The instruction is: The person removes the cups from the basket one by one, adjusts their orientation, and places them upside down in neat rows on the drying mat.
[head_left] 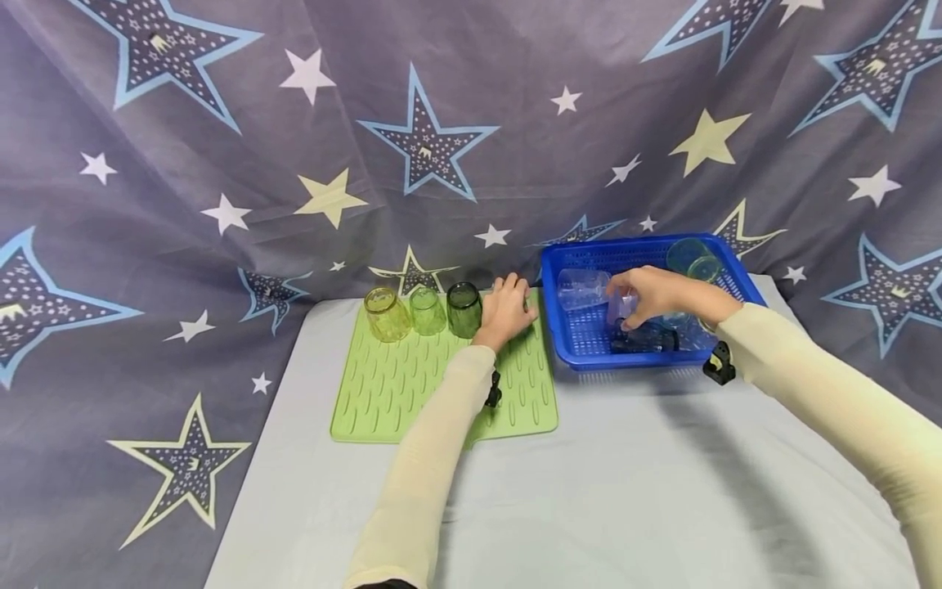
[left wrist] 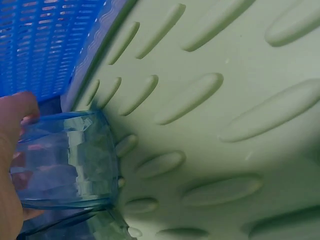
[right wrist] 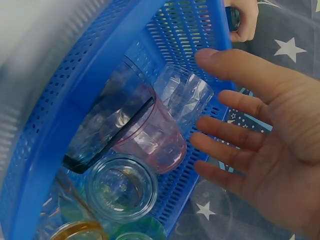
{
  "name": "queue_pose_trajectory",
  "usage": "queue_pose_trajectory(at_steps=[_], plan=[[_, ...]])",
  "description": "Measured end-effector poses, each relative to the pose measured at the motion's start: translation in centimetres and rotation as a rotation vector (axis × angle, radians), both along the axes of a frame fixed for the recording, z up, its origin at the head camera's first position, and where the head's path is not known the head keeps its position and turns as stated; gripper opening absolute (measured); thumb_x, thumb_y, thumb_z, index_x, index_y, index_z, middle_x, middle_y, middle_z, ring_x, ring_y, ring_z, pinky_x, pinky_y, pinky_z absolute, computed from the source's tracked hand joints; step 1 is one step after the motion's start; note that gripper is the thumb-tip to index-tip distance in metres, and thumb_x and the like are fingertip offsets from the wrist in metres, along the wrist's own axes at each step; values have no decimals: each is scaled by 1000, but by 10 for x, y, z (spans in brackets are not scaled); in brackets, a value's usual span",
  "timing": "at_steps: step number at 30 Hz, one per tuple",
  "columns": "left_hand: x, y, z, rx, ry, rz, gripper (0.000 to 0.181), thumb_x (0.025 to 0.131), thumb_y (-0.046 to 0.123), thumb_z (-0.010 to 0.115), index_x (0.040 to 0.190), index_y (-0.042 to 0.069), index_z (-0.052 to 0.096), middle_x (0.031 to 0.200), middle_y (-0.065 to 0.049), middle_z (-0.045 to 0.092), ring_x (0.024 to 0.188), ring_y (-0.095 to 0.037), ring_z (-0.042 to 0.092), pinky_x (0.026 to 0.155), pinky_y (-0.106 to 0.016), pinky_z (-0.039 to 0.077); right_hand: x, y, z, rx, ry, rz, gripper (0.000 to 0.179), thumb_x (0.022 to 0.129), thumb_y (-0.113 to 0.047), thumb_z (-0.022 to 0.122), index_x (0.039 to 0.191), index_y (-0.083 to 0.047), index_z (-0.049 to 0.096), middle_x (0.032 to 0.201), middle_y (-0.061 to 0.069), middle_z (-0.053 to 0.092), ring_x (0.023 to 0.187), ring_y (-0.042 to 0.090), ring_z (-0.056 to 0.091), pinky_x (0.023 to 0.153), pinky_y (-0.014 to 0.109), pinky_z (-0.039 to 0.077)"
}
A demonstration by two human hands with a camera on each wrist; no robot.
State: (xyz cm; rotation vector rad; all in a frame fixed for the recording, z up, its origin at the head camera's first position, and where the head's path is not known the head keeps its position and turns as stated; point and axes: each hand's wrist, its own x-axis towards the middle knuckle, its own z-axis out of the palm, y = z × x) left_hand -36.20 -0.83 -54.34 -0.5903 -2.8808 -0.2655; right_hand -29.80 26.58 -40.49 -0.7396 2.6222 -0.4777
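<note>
My left hand (head_left: 506, 309) holds a blue glass (left wrist: 75, 160) standing on the green drying mat (head_left: 368, 401), near its back right. The hand hides most of this glass in the head view. Left of it on the mat stand a dark green glass (head_left: 464, 311), a light green glass (head_left: 428, 312) and a yellow glass (head_left: 387, 315). My right hand (right wrist: 280, 135) is over the blue basket (head_left: 640, 362), fingers spread and apart from the glasses in the right wrist view. Nearest to it are a pinkish glass (right wrist: 160, 150) and a clear faceted glass (right wrist: 187, 97).
A dark glass (right wrist: 82, 150) leans in the basket against the pinkish one, beside a pale blue glass (right wrist: 122, 187). Greenish glasses (head_left: 688, 252) lie at the basket's back right. A white cloth (head_left: 589, 491) covers the table; a star-patterned curtain (head_left: 515, 188) hangs behind.
</note>
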Motion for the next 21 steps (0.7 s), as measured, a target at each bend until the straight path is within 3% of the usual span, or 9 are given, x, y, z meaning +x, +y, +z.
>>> queue_pose_trajectory(at_steps=[6, 9, 13, 21], plan=[[1, -4, 2, -75, -70, 3, 25, 91, 39, 67, 108, 22, 60, 118, 0, 56, 102, -26, 53, 69, -38, 52, -13, -11, -7, 0, 48, 1, 65, 76, -20, 88, 130, 3, 61, 120, 24, 67, 110, 40, 64, 91, 54, 54], [1, -4, 3, -106, -92, 13, 26, 91, 40, 68, 109, 23, 62, 119, 1, 57, 105, -28, 55, 73, -40, 54, -22, -18, -11, 6, 68, -15, 65, 76, -20, 89, 131, 2, 61, 112, 21, 67, 95, 32, 62, 83, 49, 54], [1, -3, 4, -124, -99, 22, 27, 90, 41, 68, 110, 23, 62, 117, 2, 58, 106, -27, 55, 74, -39, 55, -34, -25, -14, 24, 81, -53, 68, 77, -18, 87, 135, 1, 58, 118, 26, 66, 83, 25, 58, 75, 44, 51], [0, -1, 6, -120, -86, 13, 29, 91, 43, 67, 111, 24, 61, 117, 3, 58, 106, -24, 53, 71, -36, 54, -51, -36, -17, 95, 87, -118, 73, 79, -16, 86, 142, -2, 53, 135, 31, 59, 114, 41, 63, 84, 52, 56]])
